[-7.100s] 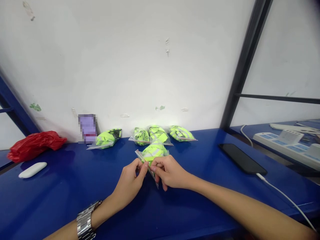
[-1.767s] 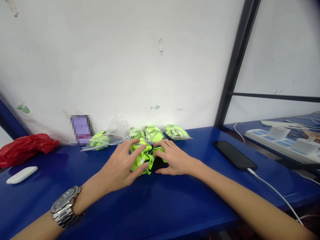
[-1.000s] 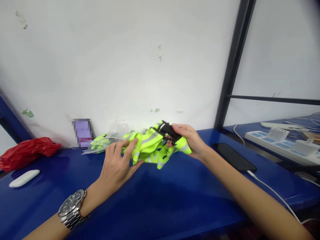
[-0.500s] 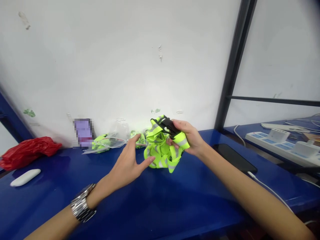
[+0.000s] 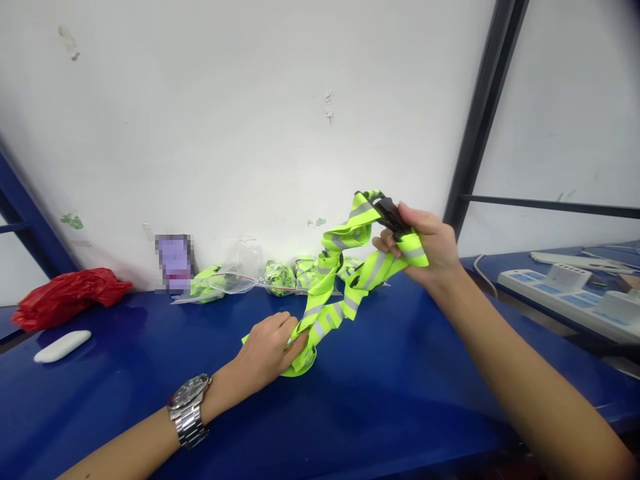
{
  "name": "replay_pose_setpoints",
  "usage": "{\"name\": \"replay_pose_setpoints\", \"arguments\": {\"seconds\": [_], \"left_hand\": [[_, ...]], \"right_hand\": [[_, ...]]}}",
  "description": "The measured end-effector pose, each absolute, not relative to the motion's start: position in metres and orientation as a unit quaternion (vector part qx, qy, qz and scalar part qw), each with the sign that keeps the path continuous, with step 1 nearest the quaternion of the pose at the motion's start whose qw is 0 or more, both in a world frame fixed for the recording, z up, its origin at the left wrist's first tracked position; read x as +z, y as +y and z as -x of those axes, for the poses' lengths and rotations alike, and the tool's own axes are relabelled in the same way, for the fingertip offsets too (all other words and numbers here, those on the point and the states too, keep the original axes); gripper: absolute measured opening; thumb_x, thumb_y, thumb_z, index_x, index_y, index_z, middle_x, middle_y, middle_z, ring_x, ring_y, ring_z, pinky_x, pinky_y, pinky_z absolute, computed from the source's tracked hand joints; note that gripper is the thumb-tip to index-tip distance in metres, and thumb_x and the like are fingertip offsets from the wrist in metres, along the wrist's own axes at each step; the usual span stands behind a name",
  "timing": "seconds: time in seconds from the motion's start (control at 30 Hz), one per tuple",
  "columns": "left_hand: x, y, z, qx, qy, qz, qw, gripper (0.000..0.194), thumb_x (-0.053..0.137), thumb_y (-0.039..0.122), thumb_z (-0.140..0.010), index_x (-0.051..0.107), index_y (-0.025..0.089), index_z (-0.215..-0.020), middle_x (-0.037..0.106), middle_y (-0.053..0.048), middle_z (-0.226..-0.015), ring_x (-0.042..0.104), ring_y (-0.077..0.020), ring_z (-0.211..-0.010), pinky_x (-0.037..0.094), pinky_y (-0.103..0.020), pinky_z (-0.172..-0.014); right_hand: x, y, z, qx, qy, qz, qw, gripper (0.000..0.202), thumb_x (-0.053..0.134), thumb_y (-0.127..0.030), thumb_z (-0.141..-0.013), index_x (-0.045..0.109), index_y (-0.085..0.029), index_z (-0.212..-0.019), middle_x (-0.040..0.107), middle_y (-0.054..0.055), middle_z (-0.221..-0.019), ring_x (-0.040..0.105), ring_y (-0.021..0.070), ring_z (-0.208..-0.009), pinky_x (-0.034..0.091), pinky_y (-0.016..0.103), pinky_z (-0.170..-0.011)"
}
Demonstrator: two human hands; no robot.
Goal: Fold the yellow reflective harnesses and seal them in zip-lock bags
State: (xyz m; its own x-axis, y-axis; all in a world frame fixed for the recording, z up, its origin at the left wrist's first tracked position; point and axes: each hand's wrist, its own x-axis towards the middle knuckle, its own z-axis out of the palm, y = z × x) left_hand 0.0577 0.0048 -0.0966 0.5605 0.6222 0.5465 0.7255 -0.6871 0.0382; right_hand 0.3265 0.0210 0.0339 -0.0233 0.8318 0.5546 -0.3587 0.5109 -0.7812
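A neon yellow-green reflective strap (image 5: 324,285) with silver patches stretches slantwise between my two hands. My right hand (image 5: 425,243), raised at the upper right, is closed round its end by the black plastic buckle (image 5: 390,215). Lower down, my left hand (image 5: 273,345) is closed around the strap's lower part, just above the blue tabletop. Some strap hangs out below the left fingers; the rest there is hidden by the hand. On the left wrist sits a metal watch (image 5: 187,403).
Along the wall lie several bundled neon pieces (image 5: 279,277) and clear plastic bags (image 5: 240,280). A phone-like blurred screen (image 5: 175,261) leans there. At left are a red plastic bag (image 5: 70,297) and a white oval case (image 5: 63,347). A power strip (image 5: 575,293) lies at right on the blue table (image 5: 380,407).
My left hand has closed on the strap. My right hand has risen to the right with the buckle end, and the bunched strap is now drawn out between both hands.
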Motion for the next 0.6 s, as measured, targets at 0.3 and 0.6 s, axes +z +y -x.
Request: {"name": "replay_pose_setpoints", "arguments": {"seconds": [0.3, 0.6], "left_hand": [[-0.069, 0.047, -0.045, -0.249, -0.214, 0.861, 0.388, 0.03, 0.042, 0.015, -0.093, 0.044, 0.019, -0.064, 0.041, 0.001, -0.059, 0.038, -0.015, -0.056, 0.031, -0.029, -0.057], [-0.01, 0.153, -0.065, -0.216, -0.401, 0.797, 0.396, 0.025, 0.032, 0.01, -0.09, 0.055, 0.014, -0.1, 0.05, -0.017, -0.095, 0.044, -0.0296, -0.088, 0.034, -0.046, -0.076]], "right_hand": [[0.038, 0.009, -0.341, 0.507, -0.602, 0.154, 0.598, 0.023, 0.064, -0.032, -0.08, 0.058, -0.014, -0.065, 0.046, -0.003, -0.038, 0.042, 0.0111, -0.032, 0.041, 0.026, -0.039], [-0.004, -0.002, -0.297, 0.63, -0.642, 0.192, 0.392, 0.028, 0.07, -0.035, -0.074, 0.058, -0.011, -0.067, 0.051, 0.0, -0.058, 0.046, 0.0086, -0.051, 0.033, 0.021, -0.049]]}}
